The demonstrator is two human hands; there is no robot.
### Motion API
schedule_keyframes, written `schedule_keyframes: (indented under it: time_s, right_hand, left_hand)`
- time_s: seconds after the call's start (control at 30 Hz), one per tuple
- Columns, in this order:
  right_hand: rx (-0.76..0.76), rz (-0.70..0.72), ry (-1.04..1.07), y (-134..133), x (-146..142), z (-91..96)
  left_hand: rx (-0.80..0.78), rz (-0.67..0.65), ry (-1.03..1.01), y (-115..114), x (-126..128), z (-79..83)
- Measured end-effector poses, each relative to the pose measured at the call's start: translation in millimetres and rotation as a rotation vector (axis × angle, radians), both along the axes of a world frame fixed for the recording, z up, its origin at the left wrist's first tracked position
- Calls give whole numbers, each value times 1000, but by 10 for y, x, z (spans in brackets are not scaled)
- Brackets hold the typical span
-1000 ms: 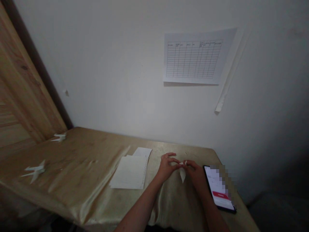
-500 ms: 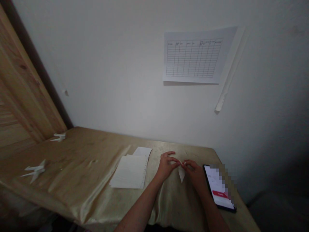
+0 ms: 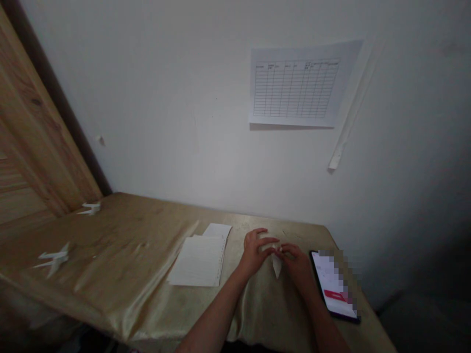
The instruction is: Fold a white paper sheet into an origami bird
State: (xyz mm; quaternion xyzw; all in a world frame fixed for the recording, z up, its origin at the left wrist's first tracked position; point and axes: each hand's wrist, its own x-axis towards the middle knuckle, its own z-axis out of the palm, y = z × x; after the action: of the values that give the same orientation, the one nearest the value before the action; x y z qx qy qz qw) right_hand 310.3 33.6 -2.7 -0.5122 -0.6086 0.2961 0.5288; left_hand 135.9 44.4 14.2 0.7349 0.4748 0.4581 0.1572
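Observation:
Between my two hands is a small piece of folded white paper (image 3: pixel 277 267), its pointed end hanging down toward me. My left hand (image 3: pixel 253 252) has its thumb and index finger at the paper's upper left edge, with the other fingers raised. With thumb and fingers closed, my right hand (image 3: pixel 294 257) pinches the upper right of the same paper. The fingertips cover the paper's top part, so its full shape is hidden. Left of my hands lies a stack of lined paper sheets (image 3: pixel 198 262).
A phone (image 3: pixel 333 289) with a lit screen lies right of my right hand. Two folded paper planes (image 3: pixel 55 260) rest on the gold tablecloth (image 3: pixel 110 274) at the left. Behind the table, a printed table sheet (image 3: pixel 296 93) hangs on the white wall.
My left index finger has shifted slightly right across the top of the folded paper. The paper's tip and my right hand have hardly moved.

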Motion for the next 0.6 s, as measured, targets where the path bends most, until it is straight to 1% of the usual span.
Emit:
schedule_keyframes:
  time_s: [0.13, 0.33, 0.6]
  right_hand:
    - [4, 5, -8, -23, -8, 16]
    - [-11, -45, -17, -21, 4, 17]
    - [-20, -48, 4, -7, 16, 24]
  left_hand:
    - [17, 29, 46, -11, 1, 1]
    - [1, 48, 33, -17, -6, 18]
    - [-13, 62, -12, -34, -6, 68]
